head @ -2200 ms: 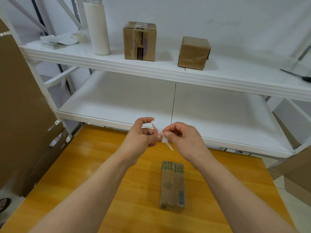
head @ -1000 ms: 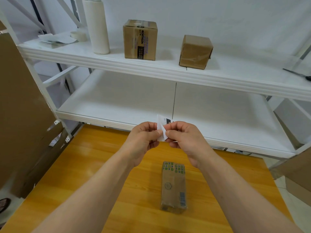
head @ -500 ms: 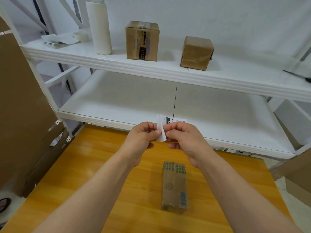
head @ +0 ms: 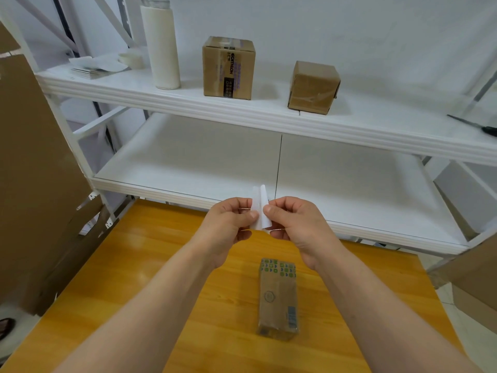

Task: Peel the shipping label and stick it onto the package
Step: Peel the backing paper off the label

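A small white shipping label (head: 260,208) is pinched between both hands above the wooden table. My left hand (head: 228,224) grips its left layer and my right hand (head: 295,222) grips its right layer; the two white layers splay apart at the top like a narrow V. Its printed side is turned away from me. The package (head: 278,294), a narrow brown kraft parcel with green dots at its far end and a small barcode, lies flat on the table below and slightly right of my hands.
The orange wooden table (head: 134,278) fronts a white shelf unit (head: 242,111). On the upper shelf stand a white bottle (head: 161,44), two cardboard boxes (head: 228,68) (head: 313,87), papers and scissors (head: 478,126). Flat cardboard (head: 35,184) leans at left; more boxes at right.
The label has turned so its printed face no longer shows, and its two layers have parted at the top. My hands stay in about the same place above the package.
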Demonstrator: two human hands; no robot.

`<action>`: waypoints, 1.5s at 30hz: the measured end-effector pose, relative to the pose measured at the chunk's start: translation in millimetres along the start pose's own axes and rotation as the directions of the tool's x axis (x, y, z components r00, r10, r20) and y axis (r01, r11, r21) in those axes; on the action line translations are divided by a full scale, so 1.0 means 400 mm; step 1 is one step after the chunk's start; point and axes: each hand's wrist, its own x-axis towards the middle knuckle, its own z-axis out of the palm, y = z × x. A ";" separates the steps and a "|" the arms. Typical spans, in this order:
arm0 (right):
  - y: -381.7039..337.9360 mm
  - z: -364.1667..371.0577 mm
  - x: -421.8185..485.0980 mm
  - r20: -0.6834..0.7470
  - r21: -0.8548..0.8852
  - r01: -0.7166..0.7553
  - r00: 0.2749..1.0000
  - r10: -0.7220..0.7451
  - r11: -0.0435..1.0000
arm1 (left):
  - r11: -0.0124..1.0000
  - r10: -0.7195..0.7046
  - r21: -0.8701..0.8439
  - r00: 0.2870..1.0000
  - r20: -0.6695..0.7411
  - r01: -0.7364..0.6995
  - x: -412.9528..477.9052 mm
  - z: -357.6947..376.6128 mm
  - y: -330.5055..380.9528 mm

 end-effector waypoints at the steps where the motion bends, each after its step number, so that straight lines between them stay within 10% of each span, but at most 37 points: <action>1: 0.001 0.000 0.000 0.004 0.020 -0.011 1.000 0.011 1.000 | 0.999 -0.019 -0.026 1.000 0.013 0.019 -0.001 -0.001 0.001; 45: 0.016 0.006 0.030 0.041 0.186 -0.123 0.992 0.118 0.975 | 0.992 -0.120 -0.030 0.992 -0.027 0.119 0.014 -0.012 -0.005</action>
